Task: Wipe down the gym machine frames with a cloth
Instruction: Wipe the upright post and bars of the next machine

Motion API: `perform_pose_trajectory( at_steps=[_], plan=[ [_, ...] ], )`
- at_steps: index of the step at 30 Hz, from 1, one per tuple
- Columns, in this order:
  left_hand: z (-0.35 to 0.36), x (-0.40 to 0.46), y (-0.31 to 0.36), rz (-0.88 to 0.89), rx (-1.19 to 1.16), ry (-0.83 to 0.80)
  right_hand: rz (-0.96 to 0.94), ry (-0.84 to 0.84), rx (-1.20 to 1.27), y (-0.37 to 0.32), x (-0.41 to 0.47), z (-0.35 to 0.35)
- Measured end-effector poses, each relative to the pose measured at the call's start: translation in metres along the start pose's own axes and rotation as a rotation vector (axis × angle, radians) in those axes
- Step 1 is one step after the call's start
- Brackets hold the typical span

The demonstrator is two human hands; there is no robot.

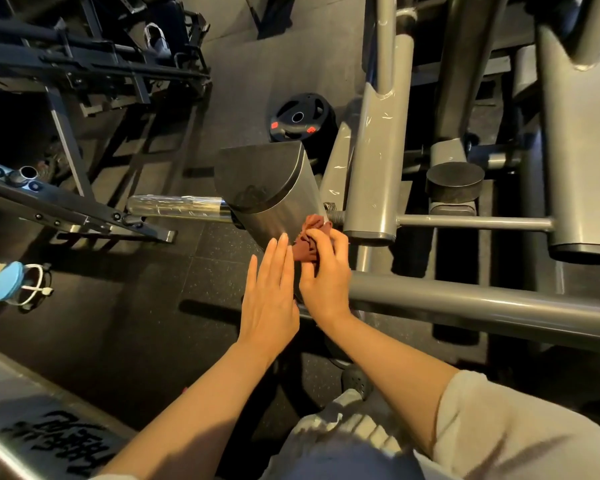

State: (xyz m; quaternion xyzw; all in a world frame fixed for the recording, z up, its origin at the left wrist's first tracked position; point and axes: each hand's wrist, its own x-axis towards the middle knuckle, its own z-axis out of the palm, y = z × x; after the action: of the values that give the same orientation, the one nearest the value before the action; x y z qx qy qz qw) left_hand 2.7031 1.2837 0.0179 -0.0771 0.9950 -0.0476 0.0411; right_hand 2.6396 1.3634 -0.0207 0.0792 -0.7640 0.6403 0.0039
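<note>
Right hand [326, 271] grips bunched red cloth [307, 242], pressed at lower edge of grey post [274, 188]. Left hand [269, 292] flat, fingers straight, holds nothing, beside cloth.

Risks:
- Cloth bunched: small contact patch, streaks or missed areas likely.
- Threaded bolt [331, 216] just beside cloth: fabric may snag.
- Left fingers near post edge: pinch possible if frame part shifts.

Count: cloth 1; hands 2; weight plate [298, 117] 1; blue-lidded jar [9, 281] 1, on floor.
</note>
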Motion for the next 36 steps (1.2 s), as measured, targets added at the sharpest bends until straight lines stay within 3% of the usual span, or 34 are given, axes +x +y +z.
perform_pose_trajectory(
  at_steps=[6,12,17,22,28,33,36],
  plan=[
    [0.008,-0.004,0.003,0.015,0.013,-0.084,0.349,-0.184,-0.222,0.054,-0.013,-0.012],
    [0.017,-0.005,0.004,0.008,-0.05,-0.102,0.122,-0.031,-0.122,0.03,-0.011,0.002],
    [0.019,-0.004,0.001,0.022,-0.048,-0.12,0.389,-0.05,-0.261,0.055,0.003,0.0],
    [0.023,-0.003,0.0,0.007,-0.054,-0.083,0.257,0.048,-0.126,0.021,-0.021,0.018],
    [0.023,-0.005,0.001,0.029,-0.061,-0.095,0.468,-0.038,-0.188,0.05,-0.006,0.0],
    [0.023,-0.005,0.006,0.002,-0.118,-0.065,0.106,0.03,0.001,0.024,0.021,-0.007],
    [0.024,-0.005,0.005,-0.018,-0.13,-0.085,0.085,-0.012,-0.064,0.046,0.034,-0.004]
  ],
)
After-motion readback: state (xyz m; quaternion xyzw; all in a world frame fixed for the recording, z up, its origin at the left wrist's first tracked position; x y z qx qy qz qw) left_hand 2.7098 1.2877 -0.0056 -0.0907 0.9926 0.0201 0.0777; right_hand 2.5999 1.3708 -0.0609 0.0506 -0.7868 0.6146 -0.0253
